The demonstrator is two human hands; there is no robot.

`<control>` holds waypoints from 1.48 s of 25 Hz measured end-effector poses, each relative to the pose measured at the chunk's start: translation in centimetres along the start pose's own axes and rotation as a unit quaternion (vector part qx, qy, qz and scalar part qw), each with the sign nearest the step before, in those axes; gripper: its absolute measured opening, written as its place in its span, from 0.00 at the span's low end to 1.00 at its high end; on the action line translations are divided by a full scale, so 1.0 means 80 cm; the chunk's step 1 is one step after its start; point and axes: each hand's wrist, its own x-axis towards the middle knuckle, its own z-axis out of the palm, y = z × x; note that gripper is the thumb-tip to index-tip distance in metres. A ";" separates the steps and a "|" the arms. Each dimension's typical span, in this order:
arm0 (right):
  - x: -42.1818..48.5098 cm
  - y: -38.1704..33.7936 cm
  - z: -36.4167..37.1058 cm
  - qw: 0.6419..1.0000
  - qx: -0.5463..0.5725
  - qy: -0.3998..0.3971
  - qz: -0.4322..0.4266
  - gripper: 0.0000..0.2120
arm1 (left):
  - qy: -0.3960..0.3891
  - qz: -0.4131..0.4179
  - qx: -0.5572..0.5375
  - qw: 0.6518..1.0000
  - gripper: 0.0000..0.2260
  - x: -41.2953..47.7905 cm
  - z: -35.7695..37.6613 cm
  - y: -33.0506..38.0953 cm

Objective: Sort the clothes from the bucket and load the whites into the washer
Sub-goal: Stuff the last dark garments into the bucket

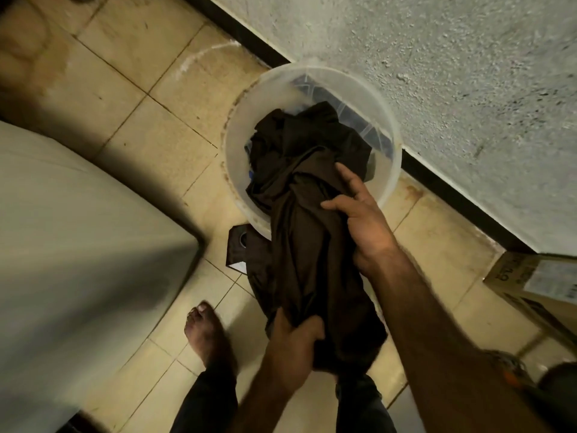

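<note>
The left hand (pixel 296 335) is fisted tight round the near end of a dark brown garment (pixel 306 245). The right hand (pixel 362 220), arm stretched forward, clutches the cloth at the near rim of the bucket (pixel 237 132), forefinger straight. The garment trails out of the bucket, which stands against the wall (pixel 437 73), with the washer (pixel 78 229) off to the left.

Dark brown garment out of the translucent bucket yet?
Partly: the dark brown garment bunches inside the translucent plastic bucket and drapes over its rim, left hand and right hand gripping it.
</note>
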 end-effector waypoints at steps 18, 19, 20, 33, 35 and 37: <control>-0.095 0.072 -0.005 0.990 -0.047 -0.053 0.126 0.36 | 0.125 0.010 0.042 0.991 0.12 0.132 0.016 0.118; -0.095 0.068 -0.003 0.992 -0.060 -0.043 0.099 0.31 | 0.127 0.036 0.071 0.989 0.07 0.143 0.015 0.121; -0.094 0.064 -0.003 0.995 -0.063 -0.023 0.077 0.26 | 0.122 0.046 0.097 0.987 0.05 0.152 0.016 0.122; 0.030 0.002 0.014 0.992 -0.083 0.090 0.020 0.25 | -0.149 -0.069 -0.128 0.978 0.19 0.064 0.007 0.070; 0.047 0.006 0.001 0.988 -0.126 0.078 0.033 0.30 | -0.073 -0.043 -0.019 0.996 0.13 0.070 0.014 0.076; 0.040 0.012 -0.007 0.989 -0.124 0.037 0.069 0.37 | -0.033 -0.027 -0.005 0.999 0.13 0.079 0.022 0.091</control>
